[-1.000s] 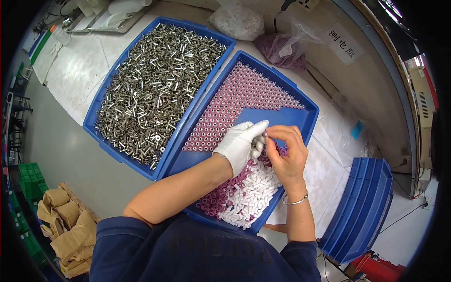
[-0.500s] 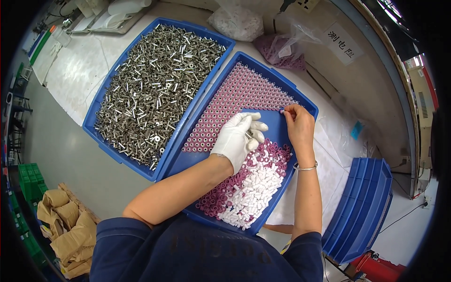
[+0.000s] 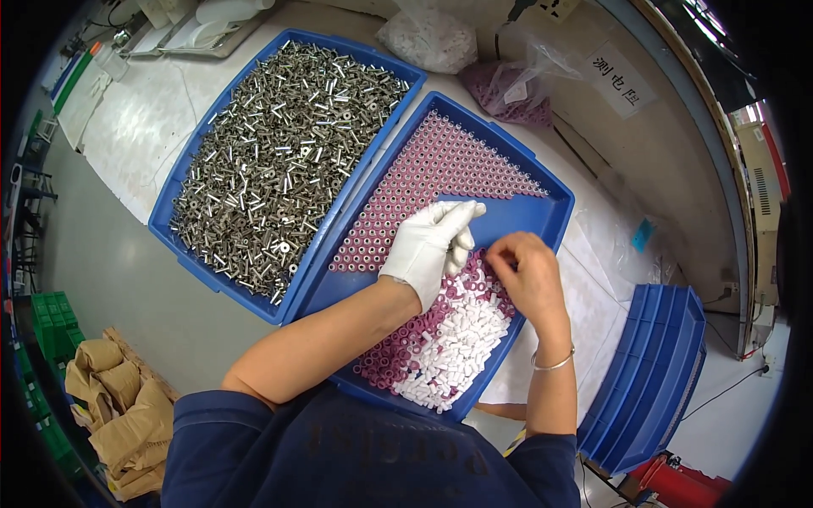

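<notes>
A blue tray (image 3: 552,222) holds neat rows of upright purple rings with metal centres (image 3: 423,173) over its far part. Its near part holds a loose heap of purple rings (image 3: 389,360) and small white sleeves (image 3: 461,343). My left hand (image 3: 430,245), in a white glove, is over the middle of this tray beside the rows, its fingers curled in; what they hold is hidden. My bare right hand (image 3: 527,269) is at the upper right edge of the heap, close to loose purple rings. Its thumb and forefinger are apart, with nothing visible between them.
A second blue tray (image 3: 196,269), full of small metal tubular pieces (image 3: 279,161), adjoins on the left. Bags of white (image 3: 428,42) and purple parts (image 3: 506,95) lie against the back wall. Stacked blue trays (image 3: 648,377) stand at right; brown paper sacks (image 3: 127,406) lie lower left.
My right hand has moved from the end of the ring rows toward me, down to the loose heap; the small piece at its fingertips is gone. My left fingers have closed further.
</notes>
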The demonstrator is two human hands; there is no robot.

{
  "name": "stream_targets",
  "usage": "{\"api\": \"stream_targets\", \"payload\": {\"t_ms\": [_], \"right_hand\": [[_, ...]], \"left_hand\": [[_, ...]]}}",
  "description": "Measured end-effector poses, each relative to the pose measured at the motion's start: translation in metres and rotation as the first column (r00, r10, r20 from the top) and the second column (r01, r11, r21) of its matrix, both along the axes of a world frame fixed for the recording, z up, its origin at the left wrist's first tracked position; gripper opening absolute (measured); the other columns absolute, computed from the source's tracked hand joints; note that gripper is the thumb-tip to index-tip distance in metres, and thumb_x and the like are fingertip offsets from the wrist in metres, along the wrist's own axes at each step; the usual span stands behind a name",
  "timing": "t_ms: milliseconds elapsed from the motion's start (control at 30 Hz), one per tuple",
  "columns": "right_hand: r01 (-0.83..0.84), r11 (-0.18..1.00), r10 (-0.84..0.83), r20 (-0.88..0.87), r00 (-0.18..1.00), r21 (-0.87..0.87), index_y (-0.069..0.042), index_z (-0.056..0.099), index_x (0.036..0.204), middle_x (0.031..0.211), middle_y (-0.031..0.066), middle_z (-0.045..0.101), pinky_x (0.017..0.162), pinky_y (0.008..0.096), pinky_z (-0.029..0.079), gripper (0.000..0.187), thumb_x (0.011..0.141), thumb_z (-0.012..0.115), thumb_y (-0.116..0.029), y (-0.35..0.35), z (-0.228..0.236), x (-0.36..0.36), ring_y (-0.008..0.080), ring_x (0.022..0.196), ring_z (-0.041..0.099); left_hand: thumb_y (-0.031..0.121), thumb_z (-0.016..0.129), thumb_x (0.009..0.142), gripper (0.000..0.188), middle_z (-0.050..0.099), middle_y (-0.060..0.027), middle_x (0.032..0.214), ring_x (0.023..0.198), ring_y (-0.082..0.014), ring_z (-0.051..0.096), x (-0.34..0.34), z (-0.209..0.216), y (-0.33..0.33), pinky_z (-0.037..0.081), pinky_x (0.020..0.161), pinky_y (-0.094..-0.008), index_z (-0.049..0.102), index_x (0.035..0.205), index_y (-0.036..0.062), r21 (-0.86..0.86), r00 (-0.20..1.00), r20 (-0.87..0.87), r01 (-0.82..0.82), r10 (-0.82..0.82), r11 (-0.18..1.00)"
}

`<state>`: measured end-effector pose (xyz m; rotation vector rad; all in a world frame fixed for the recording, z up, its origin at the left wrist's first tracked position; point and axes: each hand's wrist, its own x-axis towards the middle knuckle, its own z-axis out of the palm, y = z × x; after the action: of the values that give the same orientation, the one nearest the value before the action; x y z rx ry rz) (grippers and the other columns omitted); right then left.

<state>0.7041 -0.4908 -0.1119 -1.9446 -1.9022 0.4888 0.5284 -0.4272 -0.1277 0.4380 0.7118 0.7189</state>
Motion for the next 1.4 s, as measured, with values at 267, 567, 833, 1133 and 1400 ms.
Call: {"api": "stream_targets", "payload": {"t_ms": [267,567,833,1133,1400], "right_hand": [[-0.063,0.997,0.06,0.066,0.996,0.05,-0.003,0.069,0.086,0.084,0.0056,0.061,0.078,0.032,0.048,0.009,0.08,0.074,-0.007,-0.025,-0.009,-0.01,0.0237,0.078,0.059],[-0.01,1.0,0.011,-0.037,0.999,0.016,-0.002,0.069,0.089,0.083,0.0064,0.061,0.077,0.0314,0.048,0.009,0.082,0.073,-0.006,-0.024,-0.007,-0.007,0.0226,0.077,0.058],[0.111,0.991,-0.122,-0.167,0.978,-0.072,-0.002,0.069,0.092,0.082,0.0076,0.065,0.074,0.0312,0.048,0.007,0.085,0.069,-0.004,-0.002,-0.012,0.001,0.0215,0.076,0.058],[0.127,0.99,-0.139,-0.224,0.965,-0.066,-0.002,0.068,0.092,0.086,0.007,0.068,0.075,0.0305,0.049,0.007,0.086,0.07,-0.005,-0.001,-0.013,-0.002,0.0215,0.078,0.059],[0.18,0.924,-0.048,-0.364,0.93,0.337,-0.004,0.068,0.095,0.094,0.0044,0.071,0.078,0.0291,0.049,0.012,0.084,0.072,-0.003,-0.001,0.004,-0.028,0.0195,0.084,0.06]], "left_hand": [[0.026,0.059,0.103,0.022,0.062,0.0001,0.072,0.052,-0.0029,0.048,0.006,0.003,-0.001,0.035,0.044,-0.017,0.067,0.109,0.0063,-0.059,0.999,0.007,-0.05,0.05,0.997],[0.024,0.056,0.104,0.022,0.066,-0.0031,0.08,0.056,-0.0037,0.054,0.007,-0.004,-0.001,0.038,0.045,-0.017,0.064,0.113,0.0052,-0.091,0.996,0.048,-0.072,0.077,0.993],[0.018,0.052,0.106,0.016,0.067,-0.0063,0.092,0.066,-0.0065,0.062,0.008,0.004,-0.003,0.046,0.051,-0.0172,0.06,0.114,0.006,-0.112,0.994,0.021,-0.1,0.103,0.989],[0.014,0.058,0.103,0.008,0.065,-0.0069,0.09,0.067,-0.0069,0.06,0.01,-0.011,-0.002,0.043,0.052,-0.0175,0.058,0.102,0.0064,-0.083,0.992,0.053,-0.11,0.114,0.99],[0.015,0.066,0.097,0.018,0.062,-0.0059,0.082,0.061,-0.0072,0.054,0.012,-0.017,-0.005,0.04,0.049,-0.0188,0.052,0.089,0.0082,-0.092,0.993,0.045,-0.109,0.114,0.99]]}}
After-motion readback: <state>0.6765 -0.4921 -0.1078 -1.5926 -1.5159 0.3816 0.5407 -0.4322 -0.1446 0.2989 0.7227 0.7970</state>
